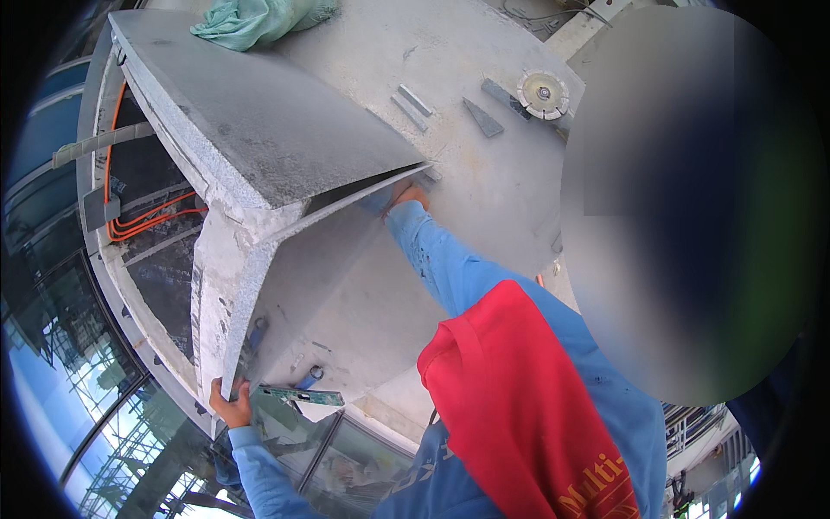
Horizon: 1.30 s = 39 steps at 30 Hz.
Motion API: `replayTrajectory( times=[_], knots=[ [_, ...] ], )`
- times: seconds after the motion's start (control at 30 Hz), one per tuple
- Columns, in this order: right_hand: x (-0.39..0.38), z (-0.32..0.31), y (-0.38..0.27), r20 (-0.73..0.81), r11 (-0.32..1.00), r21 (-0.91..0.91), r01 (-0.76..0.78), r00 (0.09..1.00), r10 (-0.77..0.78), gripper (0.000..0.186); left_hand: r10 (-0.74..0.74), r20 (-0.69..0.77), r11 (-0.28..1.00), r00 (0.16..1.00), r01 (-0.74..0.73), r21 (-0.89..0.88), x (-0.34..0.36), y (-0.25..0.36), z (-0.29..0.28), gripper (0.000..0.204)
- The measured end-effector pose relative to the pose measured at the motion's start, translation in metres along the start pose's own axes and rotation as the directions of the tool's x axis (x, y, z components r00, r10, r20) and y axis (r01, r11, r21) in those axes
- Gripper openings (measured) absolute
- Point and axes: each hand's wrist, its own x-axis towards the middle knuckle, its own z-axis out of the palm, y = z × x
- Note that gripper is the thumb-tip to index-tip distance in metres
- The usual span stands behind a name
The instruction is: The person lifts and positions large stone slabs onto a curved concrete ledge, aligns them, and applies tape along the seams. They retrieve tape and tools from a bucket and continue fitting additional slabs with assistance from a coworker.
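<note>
Neither of my hands shows. Close in front of me, a co-worker in a blue long-sleeved top with a red head covering (527, 398) bends over a grey angled stone panel assembly (216, 277). Their left hand (232, 402) grips the panel's lower tip, beside a level-like metal bar (303, 396). Their right hand (406, 197) is at the far edge, partly hidden under a thin strip. A dark speckled slab (259, 104) forms the assembly's top. Orange tubes (138, 227) run through the opening at its left, and a blue cylindrical item (309, 378) lies below.
A pale work surface (493, 190) holds a cutting disc (543, 93), several stone offcuts (482, 117) and, at the back, a green sack (251, 19). Glass panels (104, 406) with scaffolding visible in them border the left and bottom. A large blurred patch hides the right side.
</note>
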Motion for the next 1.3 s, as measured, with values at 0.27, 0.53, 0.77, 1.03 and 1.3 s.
replayTrajectory(
  times=[0.27, 0.53, 0.77, 1.03, 1.3],
  knots=[
    [-0.117, -0.062, -0.015, 0.219, 0.067, 0.965, -0.255, 0.917, 0.333, 0.032, -0.119, -0.014, 0.989, 0.993, 0.119, 0.091, -0.056, 0.017, -0.001, 0.045],
    [-0.091, -0.084, -0.030, 0.245, 0.835, 0.526, -0.158, 0.969, 0.029, 0.033, -0.210, 0.032, 0.976, 0.977, 0.211, -0.053, -0.010, 0.031, -0.006, 0.039],
    [-0.093, -0.078, -0.053, 0.398, -0.039, 0.914, -0.405, 0.871, 0.288, 0.042, -0.169, 0.031, 0.985, 0.985, 0.169, -0.018, -0.017, 0.030, -0.004, 0.042],
    [-0.079, -0.043, -0.042, 0.210, 0.522, 0.785, -0.334, 0.936, 0.283, 0.046, -0.131, 0.005, 0.989, 0.991, 0.131, 0.071, -0.031, 0.031, -0.009, 0.043],
    [-0.025, 0.022, -0.035, -0.032, 0.966, -0.253, 0.053, 0.998, -0.063, 0.036, -0.114, 0.018, 0.993, 0.993, 0.114, 0.015, -0.018, 0.025, -0.004, 0.043]
  ],
)
